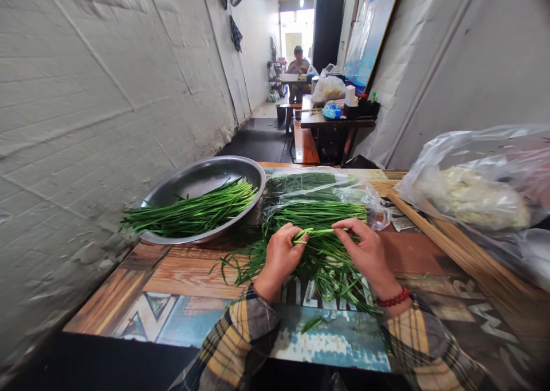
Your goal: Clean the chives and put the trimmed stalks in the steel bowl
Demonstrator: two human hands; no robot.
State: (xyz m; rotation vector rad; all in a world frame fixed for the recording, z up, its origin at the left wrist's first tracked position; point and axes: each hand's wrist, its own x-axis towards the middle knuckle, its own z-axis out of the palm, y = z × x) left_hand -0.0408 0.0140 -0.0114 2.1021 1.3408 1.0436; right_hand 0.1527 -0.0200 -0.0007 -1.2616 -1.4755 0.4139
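A few garlic-chive stalks [320, 231] are held in the air between the two hands, just above the pile on the table. They are enclosed by the curled fingers of the left hand [281, 253], and their right end is pinched between thumb and forefinger of the right hand [363, 250]. The stalks can be judged very light, limp along the leaves, crisper toward the pale ends and easily bruised; they are best taken by those ends, with a light pinch.

Beneath and beyond, loose garlic chives [318, 210] are spread, with leaves straggling left and nearward that could be snagged. The far part is covered by a clear plastic bag [376, 204], in whose slack film fingers could be caught. At the far left stands a steel bowl [210, 239], across which a chive bundle [206, 207] is laid, overhanging the left rim; the raised rim would have to be cleared by a hand passing over it. On the right, reach is limited by wooden sticks [423, 227] and a filled bag [476, 199]. The most room is judged to be offered over the near-left tabletop [189, 276], bounded by its near edge and the white wall [86, 150].
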